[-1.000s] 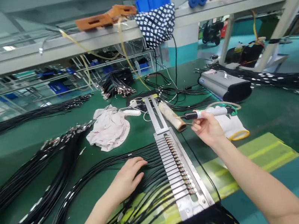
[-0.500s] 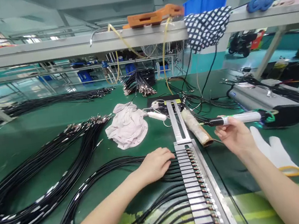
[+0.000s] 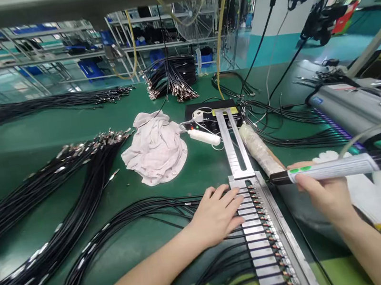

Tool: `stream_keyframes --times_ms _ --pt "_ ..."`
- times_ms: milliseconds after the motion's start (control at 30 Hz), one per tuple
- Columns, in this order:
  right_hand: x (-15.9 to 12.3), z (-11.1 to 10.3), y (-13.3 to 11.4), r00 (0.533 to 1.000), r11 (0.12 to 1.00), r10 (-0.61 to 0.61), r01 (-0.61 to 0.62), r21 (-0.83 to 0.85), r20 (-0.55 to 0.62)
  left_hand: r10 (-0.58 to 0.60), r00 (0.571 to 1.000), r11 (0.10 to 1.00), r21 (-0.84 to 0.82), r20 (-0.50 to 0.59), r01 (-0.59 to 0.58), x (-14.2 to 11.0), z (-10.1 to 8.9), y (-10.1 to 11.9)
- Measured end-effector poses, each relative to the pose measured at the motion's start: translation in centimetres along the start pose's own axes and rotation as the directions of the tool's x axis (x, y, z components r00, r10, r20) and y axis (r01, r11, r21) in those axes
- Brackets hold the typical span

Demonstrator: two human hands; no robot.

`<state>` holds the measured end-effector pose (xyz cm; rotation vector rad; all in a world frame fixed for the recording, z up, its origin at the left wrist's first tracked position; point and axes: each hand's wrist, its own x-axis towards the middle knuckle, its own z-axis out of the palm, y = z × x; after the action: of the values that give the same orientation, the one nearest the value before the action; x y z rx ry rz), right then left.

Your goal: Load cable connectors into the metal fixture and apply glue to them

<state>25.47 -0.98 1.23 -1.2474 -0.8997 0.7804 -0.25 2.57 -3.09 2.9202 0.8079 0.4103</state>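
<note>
Soldering iron (image 3: 328,170) lies level in the right hand (image 3: 323,193), fingers wrapped round its white barrel, dark tip pointing left just above the top end of the metal jig (image 3: 262,227). Its green rear end runs out of the picture at the right edge, so the cord is cut off. The left hand (image 3: 219,212) rests flat, fingers spread and gripping nothing, on the black cables (image 3: 172,208) where they enter the jig's slots. Whether the tip touches a connector is hard to make out. The jig's lower end and both elbows are cropped by the bottom edge. A white glove (image 3: 380,199) lies partly behind the right hand; a paper-wrapped roll (image 3: 260,150) sits just beside the jig's slotted bar, and a crumpled cloth (image 3: 157,147) lies further left on the green bench (image 3: 15,155). Compared with half a second ago, the view has tipped downward, the overhead shelf has nearly gone, and the iron sits lower and closer to the jig, while the left hand has slid onto the slots.
</note>
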Motion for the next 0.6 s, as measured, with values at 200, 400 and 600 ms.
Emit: stream_keyframes --times_ms 200,400,600 --pt "-0.3 0.2 0.5 0.957 0.805 -0.242 0.291 -0.517 0.163 0.0 1.0 1.0 -0.012 0.007 0.0 -0.1 0.5 -0.1" --pt "0.0 0.1 1.1 0.886 0.622 -0.344 0.464 -0.631 0.313 -0.02 1.0 1.0 -0.015 0.005 0.02 0.0 0.4 0.0" --pt "-0.3 0.4 1.2 0.837 0.556 -0.387 0.547 -0.626 0.387 -0.016 1.0 0.999 -0.032 0.027 0.017 -0.1 0.2 0.0"
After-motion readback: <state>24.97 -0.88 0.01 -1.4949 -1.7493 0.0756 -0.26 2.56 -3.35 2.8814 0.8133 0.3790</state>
